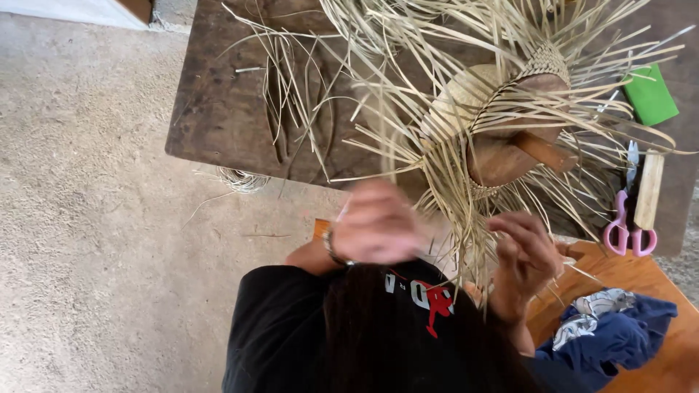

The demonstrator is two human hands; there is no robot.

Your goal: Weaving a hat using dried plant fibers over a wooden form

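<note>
A partly woven straw hat [466, 98] sits on a brown wooden hat block [510, 156] on a dark wooden table [218, 109]. Long loose straw strands [466, 218] fan out from the hat's edge and hang toward me. My left hand [375, 222] is blurred, with a band on its wrist. Its fingers are closed, and a pale strand rises from it. My right hand [528, 255] is just below the block, fingers curled around several hanging strands.
Pink-handled scissors [630, 233] and a wooden-handled tool [648, 191] lie at the table's right edge, with a green flat object [650, 94] behind them. A blue cloth [619, 335] rests on an orange wooden seat [655, 280]. A straw coil [244, 180] lies on the concrete floor.
</note>
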